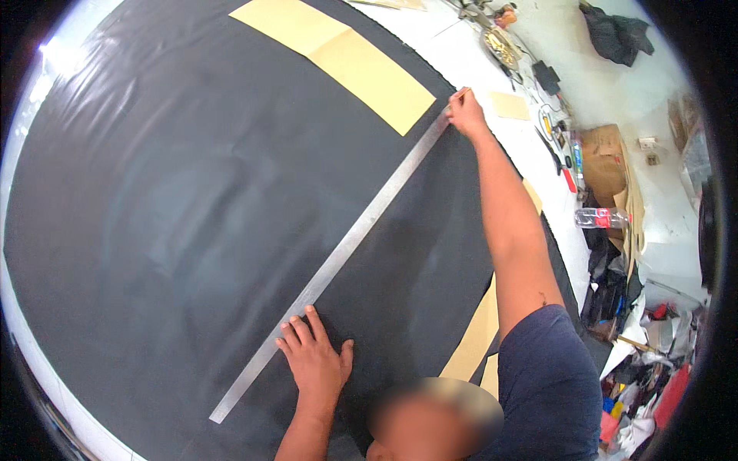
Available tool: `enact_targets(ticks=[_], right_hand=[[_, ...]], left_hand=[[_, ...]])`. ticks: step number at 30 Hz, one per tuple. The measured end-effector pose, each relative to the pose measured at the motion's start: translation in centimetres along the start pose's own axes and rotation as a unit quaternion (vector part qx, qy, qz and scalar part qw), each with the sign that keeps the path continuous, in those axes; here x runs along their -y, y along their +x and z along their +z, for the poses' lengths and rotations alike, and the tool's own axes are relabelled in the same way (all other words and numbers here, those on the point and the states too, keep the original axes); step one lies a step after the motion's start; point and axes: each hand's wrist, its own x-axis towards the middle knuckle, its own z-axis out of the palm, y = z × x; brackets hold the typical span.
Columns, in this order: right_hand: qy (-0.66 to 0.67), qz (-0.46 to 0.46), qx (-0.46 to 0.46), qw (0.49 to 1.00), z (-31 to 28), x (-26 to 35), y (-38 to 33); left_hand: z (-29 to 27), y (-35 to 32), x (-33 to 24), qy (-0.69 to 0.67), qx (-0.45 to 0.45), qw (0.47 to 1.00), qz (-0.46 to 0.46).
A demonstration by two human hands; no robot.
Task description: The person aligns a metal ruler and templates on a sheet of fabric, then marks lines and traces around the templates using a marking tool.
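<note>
A long metal ruler [361, 228] lies slantwise across a wide sheet of black, leather-like material [192, 192]. My left hand [314, 357] rests flat near the ruler's lower end, fingers spread and fingertips on its edge. At the far end, by the material's edge, my right hand [466, 115] is closed in a pinch beside the ruler's tip. Whatever those fingers hold is too small to make out. Just left of that hand is a creased, pale yellow pattern piece [369, 69], lying flat on the black sheet.
More yellow strips [473, 330] lie under and beside my right arm. Scissors [565, 173] and a small yellow card [510, 106] sit on the white table edge [565, 230]. Beyond are a cardboard box [603, 157], a plastic bottle [601, 218] and heaped scraps [646, 384].
</note>
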Motion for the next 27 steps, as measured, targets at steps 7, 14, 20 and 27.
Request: enact_targets(ticks=[7, 14, 20, 27], right_hand=[[-0.114, 0.016, -0.082, 0.990, -0.4, -0.8, 2.7], [-0.193, -0.050, -0.040, 0.979, -0.5, 3.9, -3.9], [-0.148, -0.278, 0.031, 0.949, 1.9, 9.3, -22.6], [0.033, -0.280, 0.213, 0.935, 3.6, 16.4, -37.1]], left_hand=[[0.5, 0.2, -0.2, -0.007, -0.021, 1.000, 0.015], [0.1, 0.0, -0.1, 0.001, -0.048, 0.999, 0.019], [-0.1, 0.1, -0.3, -0.016, -0.018, 1.000, 0.008], [0.7, -0.4, -0.3, -0.009, -0.061, 0.998, 0.022]])
